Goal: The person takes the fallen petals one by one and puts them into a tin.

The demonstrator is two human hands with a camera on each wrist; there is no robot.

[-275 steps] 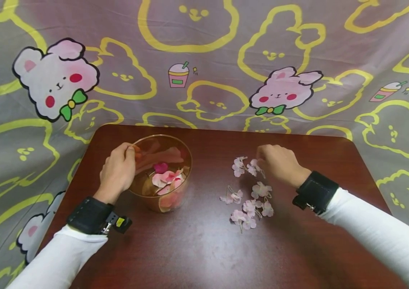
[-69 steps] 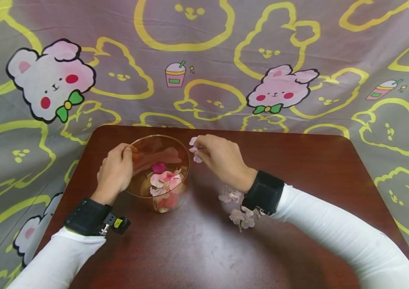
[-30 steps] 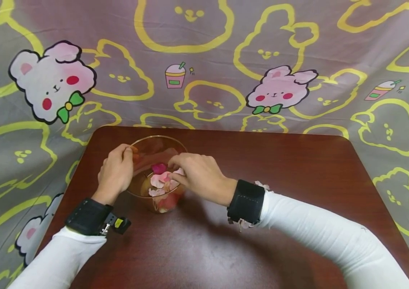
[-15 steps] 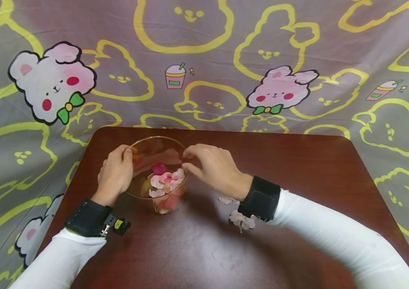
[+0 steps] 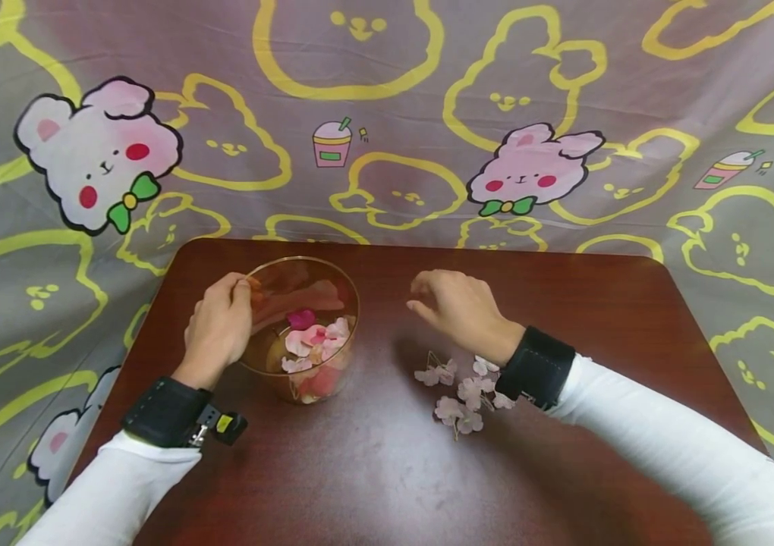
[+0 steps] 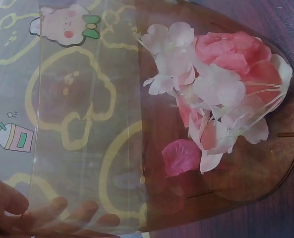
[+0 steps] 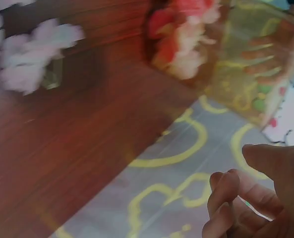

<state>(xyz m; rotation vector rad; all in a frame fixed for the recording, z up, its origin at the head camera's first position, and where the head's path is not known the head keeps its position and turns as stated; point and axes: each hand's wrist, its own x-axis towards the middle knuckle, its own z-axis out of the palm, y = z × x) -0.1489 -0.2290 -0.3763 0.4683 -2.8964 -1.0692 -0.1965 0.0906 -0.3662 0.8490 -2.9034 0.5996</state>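
My left hand (image 5: 218, 322) grips the left rim of a clear amber container (image 5: 301, 277) with a gold edge. In the left wrist view its fingertips (image 6: 85, 213) show through the wall. Inside lie pink and white petals and flowers (image 6: 218, 91), with one magenta petal (image 6: 181, 157) apart from the pile. My right hand (image 5: 462, 311) is over the table, right of the container, its fingers loosely bent. Nothing shows between its thumb and fingers (image 7: 223, 193) in the right wrist view. Below that hand lie several pale pink blossoms (image 5: 474, 391), partly covered by the wrist band.
The dark red-brown table (image 5: 360, 470) has rounded far corners. A grey cloth (image 5: 401, 68) with yellow outlines and rabbit faces hangs behind it and down both sides. One pale blossom (image 5: 436, 371) lies at the left of the group on the table.
A second ago my right hand was inside the container; it has since moved out to the right. The two blossoms farthest back on the table earlier are gone from there. My left hand keeps its grip.
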